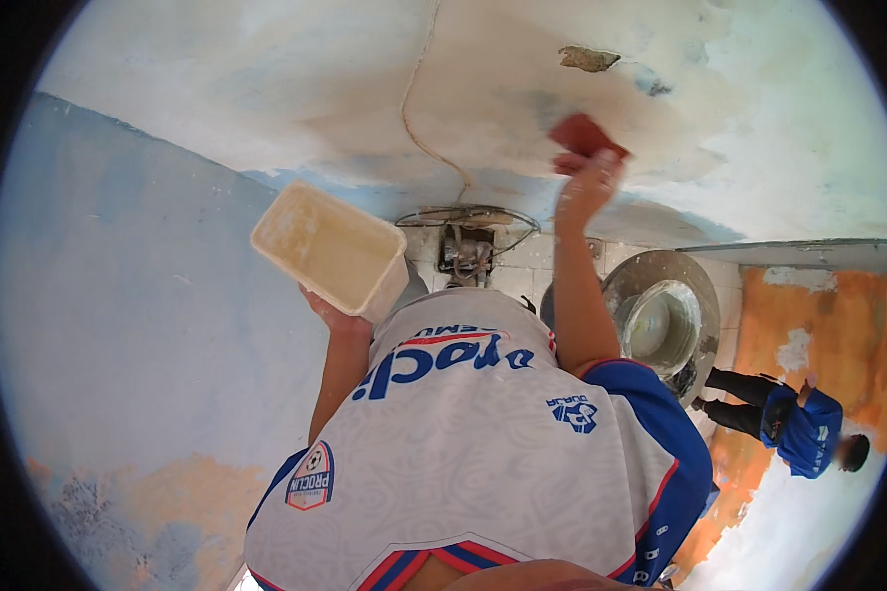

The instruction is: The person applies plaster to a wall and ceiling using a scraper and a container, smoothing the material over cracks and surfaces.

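My left hand [337, 313] grips a cream rectangular plastic tub [389, 281] by its underside. Pale residue coats the tub's inside, and its mouth tilts into view. Raised in front of the patchy, pale wall [503, 118], my right hand [591, 189] has its fingers closed on a red flat scraper [579, 134]. The scraper is slightly smeared by motion; whether its edge touches the wall I cannot tell.
A thin cord [412, 108] runs down the wall to a water pump [466, 251]. A pale bucket [688, 315] stands in a round grey basin [650, 264] at the right. Beyond is another person [808, 430] in a blue shirt. A blue wall [148, 295] rises on the left.
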Tool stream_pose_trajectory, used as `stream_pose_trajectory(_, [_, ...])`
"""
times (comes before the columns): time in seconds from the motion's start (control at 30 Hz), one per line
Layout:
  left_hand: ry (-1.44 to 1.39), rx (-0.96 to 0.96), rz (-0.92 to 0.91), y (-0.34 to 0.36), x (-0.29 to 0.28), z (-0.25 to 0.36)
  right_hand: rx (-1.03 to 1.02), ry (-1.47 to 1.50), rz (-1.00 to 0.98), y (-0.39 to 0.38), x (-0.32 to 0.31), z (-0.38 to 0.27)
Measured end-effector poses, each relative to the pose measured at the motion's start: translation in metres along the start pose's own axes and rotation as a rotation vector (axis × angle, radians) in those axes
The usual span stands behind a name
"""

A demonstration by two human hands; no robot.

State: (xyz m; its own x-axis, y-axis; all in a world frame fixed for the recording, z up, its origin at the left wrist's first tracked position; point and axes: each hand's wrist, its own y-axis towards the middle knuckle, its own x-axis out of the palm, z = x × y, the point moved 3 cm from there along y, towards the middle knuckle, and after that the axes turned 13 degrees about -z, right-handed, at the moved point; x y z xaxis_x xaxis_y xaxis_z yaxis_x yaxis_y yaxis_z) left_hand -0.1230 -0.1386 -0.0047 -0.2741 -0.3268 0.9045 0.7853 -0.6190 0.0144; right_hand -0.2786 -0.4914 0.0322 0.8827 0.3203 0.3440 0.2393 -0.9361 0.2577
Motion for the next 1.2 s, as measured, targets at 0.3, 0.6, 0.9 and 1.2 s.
stream_pose_trajectory(0.3, [0.079, 0.036, -0.021, 0.014, 0.002, 0.007, -0.086, 0.044, 0.148, 0.019, -0.014, 0.0])
stream_pose_trajectory(0.6, [0.05, -0.061, -0.04, 0.009, 0.004, -0.001, 0.043, -0.076, -0.026, 0.026, 0.031, 0.022])
stream_pose_trajectory(0.9, [0.041, -0.062, -0.007, 0.01, 0.012, -0.007, 0.116, 0.025, -0.178, -0.009, 0.03, 0.014])
stream_pose_trajectory(1.2, [0.05, -0.059, -0.027, 0.009, 0.006, -0.005, -0.09, -0.047, 0.149, 0.014, -0.019, -0.021])
